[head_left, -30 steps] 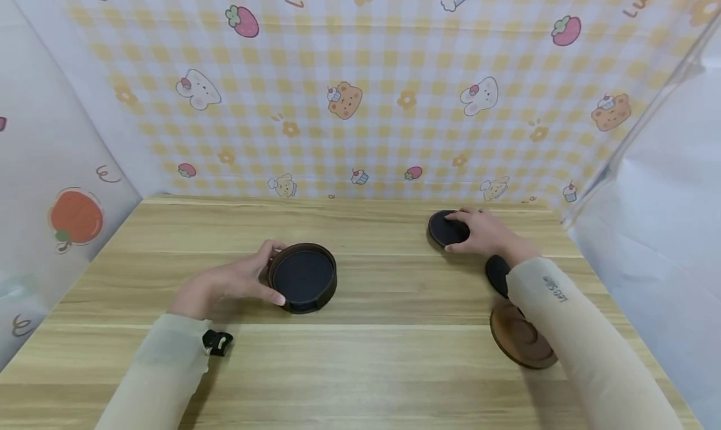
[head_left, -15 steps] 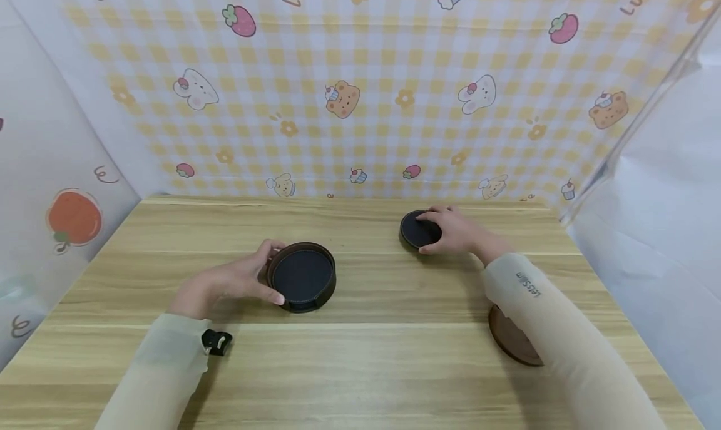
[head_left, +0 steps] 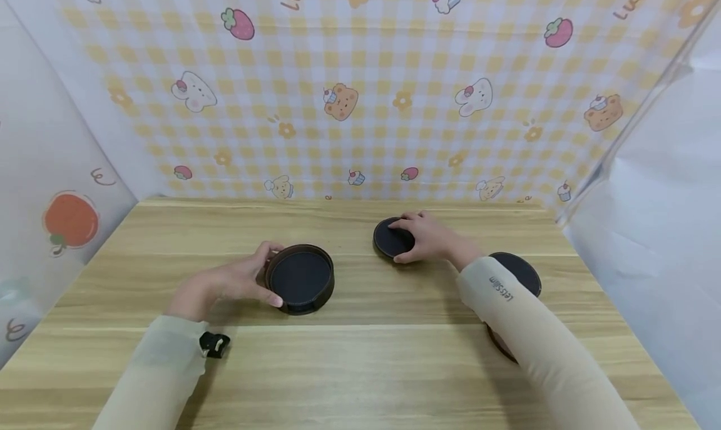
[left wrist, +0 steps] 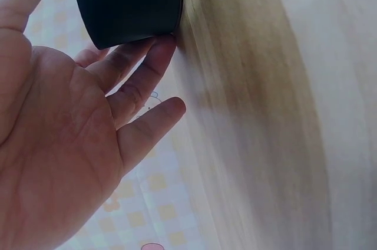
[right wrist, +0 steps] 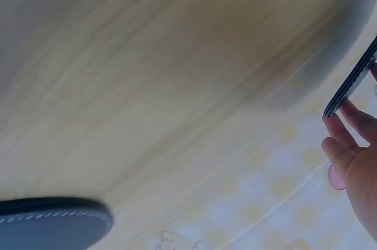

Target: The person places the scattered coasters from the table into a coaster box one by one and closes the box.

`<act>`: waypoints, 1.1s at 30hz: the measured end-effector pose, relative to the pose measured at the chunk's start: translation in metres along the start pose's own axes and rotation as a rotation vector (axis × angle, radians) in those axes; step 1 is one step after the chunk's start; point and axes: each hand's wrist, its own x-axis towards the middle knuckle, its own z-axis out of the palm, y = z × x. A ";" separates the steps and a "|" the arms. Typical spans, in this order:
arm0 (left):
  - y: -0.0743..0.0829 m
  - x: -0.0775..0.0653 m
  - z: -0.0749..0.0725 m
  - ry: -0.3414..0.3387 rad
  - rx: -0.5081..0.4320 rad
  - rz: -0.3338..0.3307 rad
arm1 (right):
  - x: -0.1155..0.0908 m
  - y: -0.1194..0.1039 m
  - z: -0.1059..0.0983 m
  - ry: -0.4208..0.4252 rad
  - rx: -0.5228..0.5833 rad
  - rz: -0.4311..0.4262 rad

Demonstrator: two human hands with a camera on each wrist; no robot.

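My left hand (head_left: 242, 278) grips a round black coaster holder (head_left: 329, 292) from its left side, thumb at the front and fingers behind. Inside the holder lies a black round disc (head_left: 300, 277). In the left wrist view, fingertips touch the holder's dark outer wall (left wrist: 129, 5). To the right of it, my right hand (head_left: 432, 239) pinches a black round coaster (head_left: 387, 239) by its right edge. The right wrist view has this coaster (right wrist: 352, 82) edge-on, with pale stitching and a shadow on the tabletop.
Another black coaster (head_left: 521, 272) lies on the wooden table (head_left: 349, 380), partly behind the right sleeve (head_left: 524, 330). That sleeve also covers most of a round brown wooden piece (head_left: 499, 344). A yellow checked cloth (head_left: 372, 123) hangs along the table's far edge.
My right hand has carried its coaster leftward, toward the holder. The coaster on the right has come out from behind the sleeve, which now covers more of the brown piece. My left hand stays put.
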 end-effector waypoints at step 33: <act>-0.001 0.000 0.000 -0.005 0.000 0.033 | 0.028 -0.072 -0.005 -0.022 0.007 -0.195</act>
